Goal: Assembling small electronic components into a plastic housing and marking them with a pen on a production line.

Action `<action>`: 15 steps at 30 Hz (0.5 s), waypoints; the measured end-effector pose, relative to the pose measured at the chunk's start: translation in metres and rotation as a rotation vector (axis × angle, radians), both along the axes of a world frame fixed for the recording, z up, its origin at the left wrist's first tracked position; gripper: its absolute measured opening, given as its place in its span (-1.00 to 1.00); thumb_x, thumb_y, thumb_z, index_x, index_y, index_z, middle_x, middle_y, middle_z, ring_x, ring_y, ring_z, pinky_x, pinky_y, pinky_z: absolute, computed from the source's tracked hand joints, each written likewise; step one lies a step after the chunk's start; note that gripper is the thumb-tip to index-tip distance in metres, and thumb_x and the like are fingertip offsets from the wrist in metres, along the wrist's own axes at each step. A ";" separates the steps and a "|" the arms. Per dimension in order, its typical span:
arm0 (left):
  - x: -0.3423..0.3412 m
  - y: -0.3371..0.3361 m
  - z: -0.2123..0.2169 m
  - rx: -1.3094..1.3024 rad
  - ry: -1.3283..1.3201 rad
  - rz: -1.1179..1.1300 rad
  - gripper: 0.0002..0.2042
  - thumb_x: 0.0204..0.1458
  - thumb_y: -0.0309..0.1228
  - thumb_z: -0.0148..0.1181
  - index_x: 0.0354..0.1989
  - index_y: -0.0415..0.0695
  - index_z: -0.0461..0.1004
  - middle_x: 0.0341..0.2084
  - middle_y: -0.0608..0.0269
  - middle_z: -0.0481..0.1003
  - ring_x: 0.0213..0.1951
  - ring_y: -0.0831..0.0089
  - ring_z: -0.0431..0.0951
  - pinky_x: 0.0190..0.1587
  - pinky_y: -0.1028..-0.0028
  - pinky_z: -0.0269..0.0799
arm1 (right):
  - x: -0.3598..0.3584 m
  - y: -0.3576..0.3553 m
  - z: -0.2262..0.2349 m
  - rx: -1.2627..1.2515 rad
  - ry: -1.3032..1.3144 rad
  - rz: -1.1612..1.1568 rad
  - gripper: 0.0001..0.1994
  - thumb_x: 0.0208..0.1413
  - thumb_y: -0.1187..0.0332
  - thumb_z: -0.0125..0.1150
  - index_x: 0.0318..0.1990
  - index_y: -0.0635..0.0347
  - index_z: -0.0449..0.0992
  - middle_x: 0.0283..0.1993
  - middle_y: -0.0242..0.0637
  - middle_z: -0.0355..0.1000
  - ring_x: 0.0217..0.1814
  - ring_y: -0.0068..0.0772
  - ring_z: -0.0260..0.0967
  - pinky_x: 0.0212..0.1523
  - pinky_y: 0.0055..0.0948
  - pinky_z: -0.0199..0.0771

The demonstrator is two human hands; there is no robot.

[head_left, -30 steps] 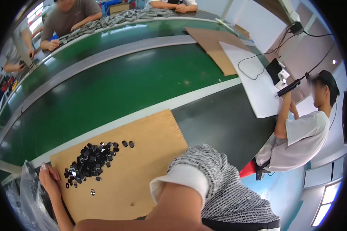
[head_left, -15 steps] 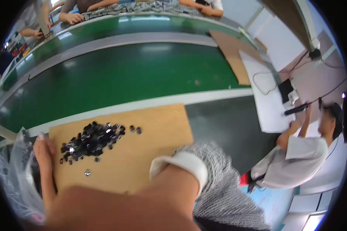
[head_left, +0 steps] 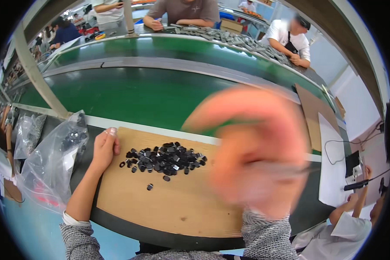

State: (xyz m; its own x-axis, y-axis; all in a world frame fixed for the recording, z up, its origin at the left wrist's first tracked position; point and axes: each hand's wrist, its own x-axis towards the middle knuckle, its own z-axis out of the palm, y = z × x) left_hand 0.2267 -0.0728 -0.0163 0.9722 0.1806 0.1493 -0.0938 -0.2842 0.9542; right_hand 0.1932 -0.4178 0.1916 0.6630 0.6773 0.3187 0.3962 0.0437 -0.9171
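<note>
My left hand [head_left: 105,148] rests at the left edge of a brown cardboard sheet [head_left: 169,216], its fingers curled closed. What lies inside those fingers, if anything, is hidden. On the cardboard spreads a pile of small black, shiny oval pieces [head_left: 167,158]. One loose piece [head_left: 150,187] lies apart in front of the pile. Large and close to the camera, my right hand [head_left: 264,151] is raised over the right side of the cardboard. Its fingers look bent, but motion smears them, and whether it holds anything cannot be made out.
Clear plastic bags [head_left: 47,169] with dark pieces lie to the left. Beyond the cardboard runs a green conveyor belt [head_left: 134,95]. People sit across it behind a heap of grey parts [head_left: 229,38]. At right, another person works beside a white sheet [head_left: 333,160] with a black tool.
The view has shifted, bringing more of the far side into sight. My right arm has moved from low across the cardboard to a raised hand near the camera. My left hand stays by the cardboard's edge.
</note>
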 end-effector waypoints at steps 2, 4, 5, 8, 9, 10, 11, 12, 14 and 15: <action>0.008 -0.012 0.006 0.077 -0.032 -0.042 -0.55 0.33 -0.16 -0.19 -0.61 -0.13 0.29 -0.80 0.35 0.29 -0.69 0.60 0.27 -0.59 0.56 0.18 | -0.002 -0.028 0.011 0.180 -0.176 -0.105 -0.36 0.21 0.08 0.13 0.28 0.27 0.05 -0.51 -0.29 0.42 -0.67 -0.62 0.22 -0.70 -0.58 0.20; 0.019 -0.021 -0.001 0.088 -0.038 -0.077 -0.55 0.33 -0.17 -0.19 -0.61 -0.14 0.30 -0.79 0.36 0.28 -0.67 0.59 0.27 -0.56 0.56 0.20 | 0.006 -0.048 0.004 0.401 -0.319 -0.202 -0.25 0.23 0.10 0.10 0.37 0.30 -0.15 -0.50 -0.22 0.41 -0.73 -0.64 0.13 -0.75 -0.60 0.11; 0.020 -0.029 0.003 0.041 -0.022 -0.067 -0.52 0.33 -0.15 -0.19 -0.64 -0.14 0.29 -0.78 0.35 0.27 -0.67 0.58 0.27 -0.56 0.55 0.20 | 0.007 -0.051 -0.001 0.507 -0.382 -0.275 -0.20 0.24 0.11 0.09 0.41 0.32 -0.25 -0.49 -0.19 0.40 -0.76 -0.65 0.08 -0.77 -0.61 0.07; 0.014 -0.025 0.008 -0.026 0.002 -0.067 -0.52 0.33 -0.15 -0.18 -0.65 -0.14 0.28 -0.79 0.34 0.28 -0.67 0.57 0.28 -0.56 0.55 0.20 | 0.013 -0.056 -0.015 0.580 -0.345 -0.302 -0.20 0.24 0.11 0.08 0.41 0.32 -0.24 -0.48 -0.18 0.40 -0.76 -0.65 0.08 -0.77 -0.62 0.07; 0.006 -0.025 0.014 0.061 -0.047 -0.064 -0.53 0.33 -0.16 -0.18 -0.64 -0.15 0.27 -0.79 0.33 0.28 -0.67 0.56 0.29 -0.56 0.55 0.20 | 0.013 -0.063 -0.018 0.596 -0.337 -0.315 -0.20 0.24 0.12 0.08 0.41 0.32 -0.24 -0.47 -0.18 0.40 -0.76 -0.65 0.08 -0.77 -0.62 0.06; 0.009 -0.028 0.013 0.138 -0.128 -0.052 -0.54 0.33 -0.17 -0.18 -0.62 -0.16 0.27 -0.79 0.32 0.29 -0.67 0.55 0.29 -0.56 0.55 0.20 | 0.013 -0.079 -0.027 0.609 -0.359 -0.308 -0.20 0.24 0.12 0.08 0.41 0.32 -0.24 -0.47 -0.17 0.40 -0.76 -0.65 0.08 -0.77 -0.62 0.06; 0.006 -0.013 0.012 0.032 -0.027 -0.072 -0.55 0.33 -0.18 -0.18 -0.61 -0.17 0.26 -0.80 0.29 0.29 -0.68 0.54 0.30 -0.57 0.55 0.20 | 0.006 -0.109 -0.043 0.640 -0.387 -0.297 -0.20 0.24 0.12 0.08 0.41 0.32 -0.24 -0.46 -0.17 0.40 -0.76 -0.65 0.07 -0.77 -0.62 0.06; 0.011 -0.014 0.005 0.005 -0.023 -0.083 -0.55 0.33 -0.19 -0.19 -0.61 -0.17 0.25 -0.80 0.27 0.29 -0.68 0.53 0.29 -0.57 0.54 0.20 | 0.007 -0.121 -0.054 0.648 -0.413 -0.306 -0.20 0.24 0.12 0.08 0.41 0.33 -0.24 -0.46 -0.17 0.40 -0.76 -0.66 0.07 -0.77 -0.62 0.06; 0.010 -0.020 0.002 -0.015 -0.020 -0.067 -0.55 0.34 -0.20 -0.20 -0.61 -0.17 0.25 -0.80 0.26 0.30 -0.69 0.53 0.29 -0.57 0.54 0.20 | 0.013 -0.105 -0.056 0.670 -0.432 -0.284 -0.21 0.24 0.13 0.08 0.41 0.33 -0.24 -0.45 -0.16 0.40 -0.76 -0.66 0.07 -0.77 -0.62 0.05; 0.011 -0.023 0.001 -0.009 -0.027 -0.080 -0.56 0.34 -0.21 -0.21 -0.61 -0.16 0.25 -0.79 0.26 0.30 -0.69 0.53 0.29 -0.58 0.54 0.20 | 0.013 -0.102 -0.058 0.678 -0.437 -0.269 -0.21 0.23 0.13 0.08 0.41 0.33 -0.24 -0.44 -0.16 0.39 -0.76 -0.66 0.07 -0.77 -0.63 0.05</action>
State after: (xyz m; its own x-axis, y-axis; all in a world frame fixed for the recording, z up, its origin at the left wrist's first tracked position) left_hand 0.2377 -0.0959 -0.0151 0.9792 0.1040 0.1742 -0.1413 -0.2666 0.9534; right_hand 0.2059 -0.5202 0.1333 0.4966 0.0841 0.8639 0.7846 0.3823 -0.4881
